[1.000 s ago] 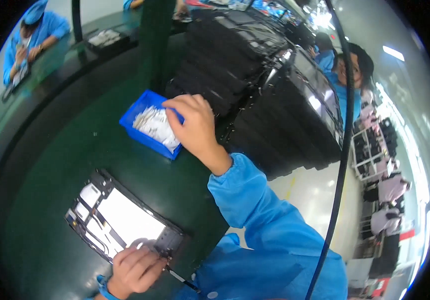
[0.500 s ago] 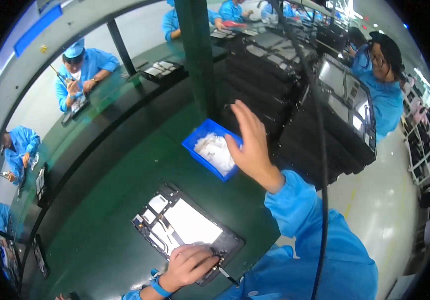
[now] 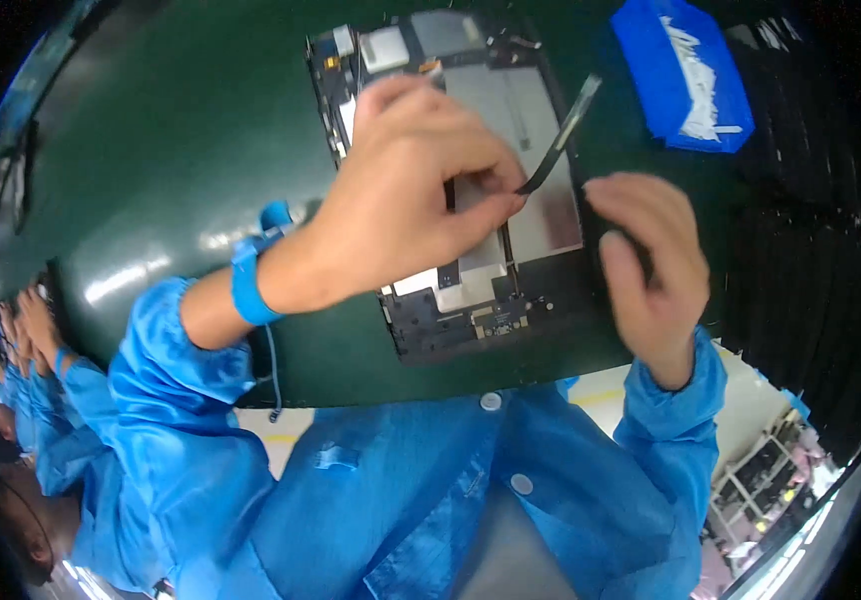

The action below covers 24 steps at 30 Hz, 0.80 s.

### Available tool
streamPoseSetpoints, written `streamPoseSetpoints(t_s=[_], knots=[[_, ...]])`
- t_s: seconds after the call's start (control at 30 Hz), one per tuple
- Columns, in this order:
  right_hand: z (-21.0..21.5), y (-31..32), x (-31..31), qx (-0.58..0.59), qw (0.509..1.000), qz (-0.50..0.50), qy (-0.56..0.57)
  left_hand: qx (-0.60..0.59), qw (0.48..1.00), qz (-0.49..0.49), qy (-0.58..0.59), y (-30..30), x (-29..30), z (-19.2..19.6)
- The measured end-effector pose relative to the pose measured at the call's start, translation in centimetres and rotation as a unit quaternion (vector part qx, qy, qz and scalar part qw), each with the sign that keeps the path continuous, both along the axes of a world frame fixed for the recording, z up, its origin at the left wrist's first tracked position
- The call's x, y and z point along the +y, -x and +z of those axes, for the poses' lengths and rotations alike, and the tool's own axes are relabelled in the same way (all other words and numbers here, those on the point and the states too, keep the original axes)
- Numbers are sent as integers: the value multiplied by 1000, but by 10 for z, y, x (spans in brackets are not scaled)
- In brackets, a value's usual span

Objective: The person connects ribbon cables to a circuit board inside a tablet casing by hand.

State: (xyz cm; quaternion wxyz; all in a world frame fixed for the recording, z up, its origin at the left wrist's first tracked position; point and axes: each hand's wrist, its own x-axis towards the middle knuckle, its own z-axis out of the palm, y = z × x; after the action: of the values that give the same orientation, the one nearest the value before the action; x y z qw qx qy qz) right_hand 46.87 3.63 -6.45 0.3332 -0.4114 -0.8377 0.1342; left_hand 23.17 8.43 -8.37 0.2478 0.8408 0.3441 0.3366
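Over the opened tablet, left hand fingers pinch a thin strip; right hand curls loosely.

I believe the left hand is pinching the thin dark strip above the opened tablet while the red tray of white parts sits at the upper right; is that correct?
Not quite: the tray is blue, not red, as the head view shows. The left hand does pinch the thin dark strip above the opened tablet.

Dark green glossy worktop catching glare, pale floor below, blue-sleeved co-workers lined up left.
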Motion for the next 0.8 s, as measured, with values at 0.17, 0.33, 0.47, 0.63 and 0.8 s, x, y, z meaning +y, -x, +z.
streamPoseSetpoints(t_s=[0.17,0.33,0.47,0.63,0.8], knots=[[-15,18,-39,-95,995,19,31,24,998,-44,32,9,-5,-5],[-28,24,-52,-117,992,23,-32,44,991,-18,125,3,-8,10],[-21,15,-52,-149,989,-4,-23,-25,1000,-10,-10,-2,-8,-3],[-17,21,-51,-111,993,-25,17,3,1000,13,16,-1,-9,9],[-18,20,-46,-123,992,-25,11,-15,998,1,64,-2,-4,6]])
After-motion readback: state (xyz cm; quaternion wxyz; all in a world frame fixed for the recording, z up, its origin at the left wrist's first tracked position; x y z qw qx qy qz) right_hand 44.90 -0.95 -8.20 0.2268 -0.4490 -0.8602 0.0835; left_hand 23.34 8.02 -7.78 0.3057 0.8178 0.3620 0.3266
